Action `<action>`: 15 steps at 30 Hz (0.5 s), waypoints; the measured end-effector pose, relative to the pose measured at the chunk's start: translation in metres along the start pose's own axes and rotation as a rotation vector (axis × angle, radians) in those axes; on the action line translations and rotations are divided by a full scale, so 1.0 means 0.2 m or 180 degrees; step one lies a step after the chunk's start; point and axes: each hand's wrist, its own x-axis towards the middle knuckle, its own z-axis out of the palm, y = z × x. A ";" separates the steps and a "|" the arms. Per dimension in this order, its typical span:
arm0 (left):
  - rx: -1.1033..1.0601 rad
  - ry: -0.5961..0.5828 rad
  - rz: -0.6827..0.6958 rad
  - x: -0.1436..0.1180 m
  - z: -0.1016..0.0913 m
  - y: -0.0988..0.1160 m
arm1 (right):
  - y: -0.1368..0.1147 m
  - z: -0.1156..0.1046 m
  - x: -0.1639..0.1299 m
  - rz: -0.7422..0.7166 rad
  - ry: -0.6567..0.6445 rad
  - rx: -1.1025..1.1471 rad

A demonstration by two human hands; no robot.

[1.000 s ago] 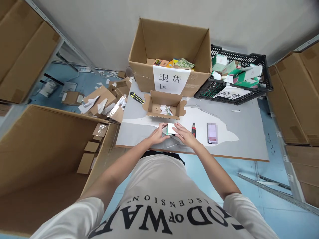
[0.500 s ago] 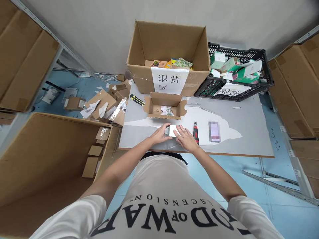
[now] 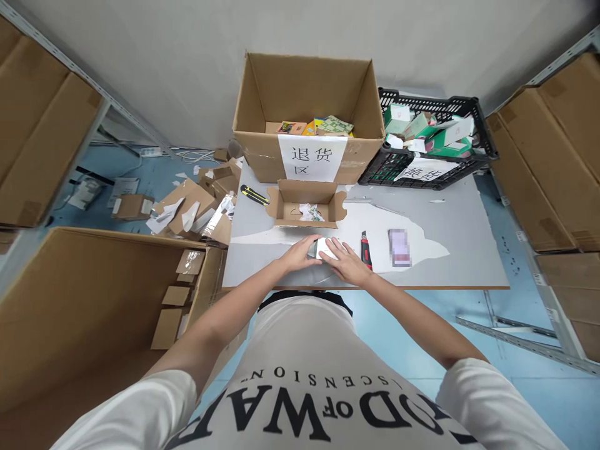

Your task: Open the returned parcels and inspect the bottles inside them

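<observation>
A small white box (image 3: 322, 248) with a dark greenish end is between my hands near the table's front edge. My left hand (image 3: 300, 254) grips its left end, thumb on the near side and fingers on the far side. Across its right part lie the fingers of my right hand (image 3: 347, 261), somewhat spread, with the thumb at the near side; they hide that part of the box. Just behind the hands stands an open brown carton (image 3: 307, 222) with crumpled printed paper (image 3: 311, 212) inside. A red and black utility knife (image 3: 366, 251) lies right of my right hand.
A yellow and black cutter (image 3: 254, 194) and a blurred purple rectangle (image 3: 400, 248) lie on the table (image 3: 464, 250). Behind stand a big labelled carton (image 3: 262, 153) and a black crate (image 3: 485, 140) of green-white boxes. A large open carton (image 3: 70, 300) stands at left, beside floor scraps (image 3: 187, 206).
The view has shifted slightly. Both hands stay on the small box, the right fingers shifted a little over its top. The surrounding things have not been moved.
</observation>
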 end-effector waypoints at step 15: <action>0.0377 -0.0277 0.0173 -0.04 -0.07 -0.04 | 0.02 -0.04 0.10 0.0604 0.0069 0.0355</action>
